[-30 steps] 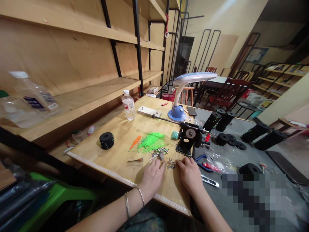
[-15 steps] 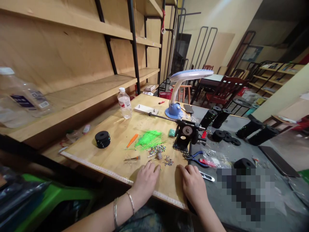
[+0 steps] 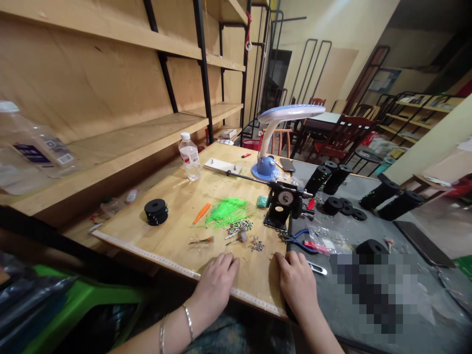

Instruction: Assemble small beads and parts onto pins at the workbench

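Observation:
My left hand (image 3: 217, 278) rests palm down near the front edge of the wooden table, fingers stretched forward, holding nothing visible. My right hand (image 3: 298, 278) lies palm down beside the dark mat, its fingers loosely bent and slightly apart; I make out nothing in it. Just ahead are small mixed beads (image 3: 239, 227), a small pile of metal-coloured bits (image 3: 257, 244) and bright green strands (image 3: 227, 211). A brush-like tool (image 3: 202, 241) lies ahead of my left hand. Blue-handled pliers (image 3: 300, 240) and a silver-ended tool (image 3: 317, 268) lie by my right hand.
A black clamp-like device (image 3: 280, 204) with a long rod stands mid-table, before a blue lamp (image 3: 266, 169). Black foam spools (image 3: 156, 211) sit left. A water bottle (image 3: 190, 157), an orange pen-like tool (image 3: 201, 214) and foam cylinders (image 3: 337, 179) stand or lie around.
My left hand has drawn back slightly to the left and toward me. The right hand has hardly moved, and the objects on the table stay in place.

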